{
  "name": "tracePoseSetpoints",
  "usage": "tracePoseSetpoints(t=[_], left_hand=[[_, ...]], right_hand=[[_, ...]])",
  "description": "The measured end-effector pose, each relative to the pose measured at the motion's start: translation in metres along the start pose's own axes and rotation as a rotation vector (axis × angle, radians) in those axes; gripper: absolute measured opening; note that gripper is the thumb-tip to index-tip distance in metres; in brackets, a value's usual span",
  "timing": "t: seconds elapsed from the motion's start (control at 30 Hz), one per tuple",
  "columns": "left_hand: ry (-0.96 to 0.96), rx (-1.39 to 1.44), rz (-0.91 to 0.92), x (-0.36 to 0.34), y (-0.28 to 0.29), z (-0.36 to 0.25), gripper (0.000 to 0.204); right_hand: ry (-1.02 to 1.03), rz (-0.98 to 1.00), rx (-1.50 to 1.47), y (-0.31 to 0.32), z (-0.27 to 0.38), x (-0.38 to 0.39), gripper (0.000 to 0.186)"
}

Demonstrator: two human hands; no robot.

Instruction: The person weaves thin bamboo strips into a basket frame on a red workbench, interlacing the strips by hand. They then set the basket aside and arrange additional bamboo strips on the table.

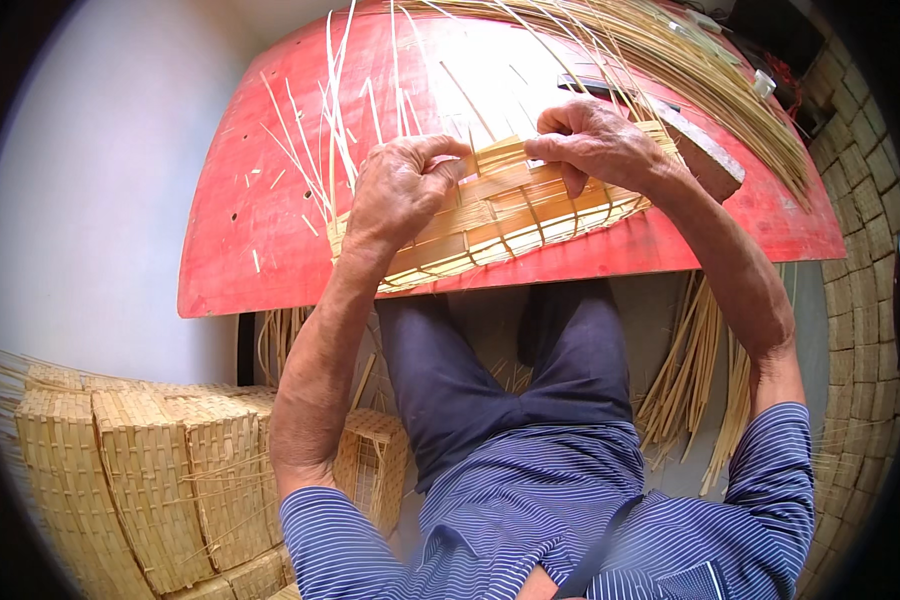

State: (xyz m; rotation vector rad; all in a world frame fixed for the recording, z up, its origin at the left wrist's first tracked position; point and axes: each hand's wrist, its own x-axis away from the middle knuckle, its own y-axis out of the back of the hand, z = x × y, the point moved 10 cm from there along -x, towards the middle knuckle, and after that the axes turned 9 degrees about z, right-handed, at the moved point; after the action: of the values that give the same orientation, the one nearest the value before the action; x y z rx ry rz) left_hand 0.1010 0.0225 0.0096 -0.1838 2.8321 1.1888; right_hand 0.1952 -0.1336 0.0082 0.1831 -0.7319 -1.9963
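Head view: I saw both hands, left (402,190) and right (595,145), pinching strips of the woven mat (500,215), pressed flat on the red tabletop (270,230) for steady weaving.

one woven mat (500,215), two hands (400,190), one red board (260,200)

No packages, labels, signs or screens show anywhere around the red bench (270,250).
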Motion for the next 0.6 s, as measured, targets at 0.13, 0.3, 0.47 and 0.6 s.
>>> tracePoseSetpoints(t=[0.13,0.3,0.47,0.6], left_hand=[[0.015,0.016,0.012,0.001,-0.001,0.004,0.020],[0.087,0.026,0.041,0.003,0.000,0.002,0.021],[0.042,0.100,0.071,0.000,-0.003,0.008,0.027],[0.083,0.125,0.133,0.000,-0.006,0.014,0.028]], right_hand=[[0.002,0.010,-0.060,-0.003,-0.004,-0.002,0.028],[0.049,0.007,-0.070,-0.003,-0.005,-0.004,0.028],[0.095,-0.008,-0.003,-0.004,-0.002,-0.003,0.029],[0.110,-0.064,0.016,-0.006,0.001,-0.001,0.031]])
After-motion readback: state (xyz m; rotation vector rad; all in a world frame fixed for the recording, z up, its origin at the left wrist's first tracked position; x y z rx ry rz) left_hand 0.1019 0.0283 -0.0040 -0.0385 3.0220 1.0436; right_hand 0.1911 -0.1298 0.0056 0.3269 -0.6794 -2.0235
